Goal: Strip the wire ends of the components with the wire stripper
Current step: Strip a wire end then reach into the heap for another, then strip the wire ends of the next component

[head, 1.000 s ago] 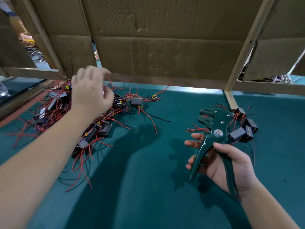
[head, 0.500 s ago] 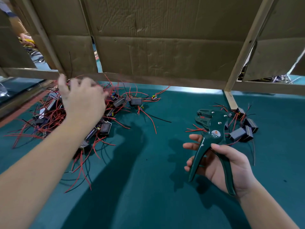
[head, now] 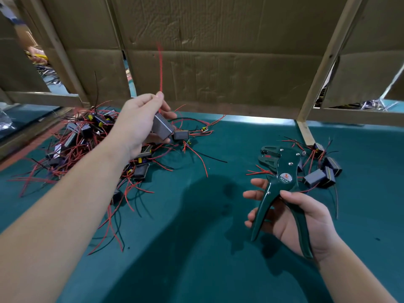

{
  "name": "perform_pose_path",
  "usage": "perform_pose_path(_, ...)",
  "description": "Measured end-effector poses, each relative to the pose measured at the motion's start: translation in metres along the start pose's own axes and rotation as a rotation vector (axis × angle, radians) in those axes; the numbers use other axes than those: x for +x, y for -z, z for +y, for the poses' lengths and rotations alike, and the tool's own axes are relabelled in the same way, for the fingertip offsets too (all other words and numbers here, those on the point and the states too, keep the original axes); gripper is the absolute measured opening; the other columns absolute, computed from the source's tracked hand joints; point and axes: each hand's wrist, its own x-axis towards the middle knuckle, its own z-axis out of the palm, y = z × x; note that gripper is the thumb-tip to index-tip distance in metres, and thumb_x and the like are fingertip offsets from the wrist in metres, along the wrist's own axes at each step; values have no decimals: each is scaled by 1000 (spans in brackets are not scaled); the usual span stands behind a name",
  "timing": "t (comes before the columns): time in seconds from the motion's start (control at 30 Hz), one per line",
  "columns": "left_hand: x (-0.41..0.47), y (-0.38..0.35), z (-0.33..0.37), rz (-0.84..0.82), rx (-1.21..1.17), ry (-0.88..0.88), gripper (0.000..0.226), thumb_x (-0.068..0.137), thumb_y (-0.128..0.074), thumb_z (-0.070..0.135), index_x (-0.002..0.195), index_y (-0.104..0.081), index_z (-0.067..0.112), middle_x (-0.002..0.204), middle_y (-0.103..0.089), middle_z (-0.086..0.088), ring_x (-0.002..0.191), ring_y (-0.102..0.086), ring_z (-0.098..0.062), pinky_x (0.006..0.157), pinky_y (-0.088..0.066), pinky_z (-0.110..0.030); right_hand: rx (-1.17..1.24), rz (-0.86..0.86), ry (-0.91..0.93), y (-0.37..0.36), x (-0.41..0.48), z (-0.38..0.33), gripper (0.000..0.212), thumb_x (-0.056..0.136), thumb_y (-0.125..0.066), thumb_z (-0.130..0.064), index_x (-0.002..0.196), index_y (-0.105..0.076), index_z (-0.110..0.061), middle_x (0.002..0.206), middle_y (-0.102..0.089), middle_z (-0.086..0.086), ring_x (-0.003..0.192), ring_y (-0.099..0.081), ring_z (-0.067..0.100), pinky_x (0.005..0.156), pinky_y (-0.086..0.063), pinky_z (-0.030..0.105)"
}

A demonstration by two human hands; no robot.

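Above the green desk [head: 196, 248], the grip of the left hand [head: 140, 123] is clenched round a grey box-shaped component [head: 162, 127], held clear of the surface with its red wire [head: 160, 66] standing upward, blurred. The grip of the right hand [head: 306, 217] grasps the spread handles of the dark green wire stripper [head: 282, 178], head pointing away from the person. Beneath the left hand lies a tangled pile of components [head: 87, 145]; a smaller group of components [head: 321, 171] lies just beyond the stripper's head, before a cardboard wall [head: 218, 62].
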Motion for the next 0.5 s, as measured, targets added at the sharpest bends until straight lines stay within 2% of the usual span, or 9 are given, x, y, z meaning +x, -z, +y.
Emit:
perform_pose_path(0.13,-9,-15,-4,-81,-92,59,30,101,-46,29,74,-56,19,76,-73,-5,66,-63,-20,56,-49,-26,6,-9,-7,-1,0,0,75,50,-87,-31,117,-67,-4,113,-63,26,74,-64,38,72,-54,53)
perform_pose_path(0.23,-22,-33,-11,-158,-188,60,31,102,-42,21,76,-57,16,80,-74,-7,82,-59,-25,79,-46,-33,14,-18,-3,-2,0,0,75,51,-87,-31,118,-66,-4,114,-62,27,74,-64,38,73,-54,53)
perform_pose_path(0.27,-26,-40,-14,-165,-197,55,32,101,-43,21,74,-59,17,83,-75,-5,86,-59,-24,83,-44,-34,18,-18,-1,-2,-1,-1,75,51,-87,-31,118,-66,-4,115,-62,27,74,-64,39,73,-54,53)
perform_pose_path(0.37,-36,-57,-23,-149,-213,31,36,99,-48,19,68,-67,19,94,-75,-1,88,-65,-12,80,-47,-25,31,-20,9,-1,-2,-3,75,52,-86,-32,119,-65,-5,116,-62,26,75,-64,38,75,-54,54)
perform_pose_path(0.43,-43,-66,-29,-123,-315,36,31,98,-50,16,73,-69,16,98,-74,-2,90,-66,-12,79,-50,-21,42,-28,19,0,-3,-4,74,53,-86,-32,119,-65,-6,116,-62,25,75,-64,38,75,-54,53)
perform_pose_path(0.5,-49,-74,-37,-104,-394,82,26,98,-50,21,80,-68,18,97,-73,4,86,-65,-12,67,-49,-20,52,-35,29,0,-4,-5,74,53,-85,-33,120,-65,-6,116,-62,25,75,-65,37,75,-54,52)
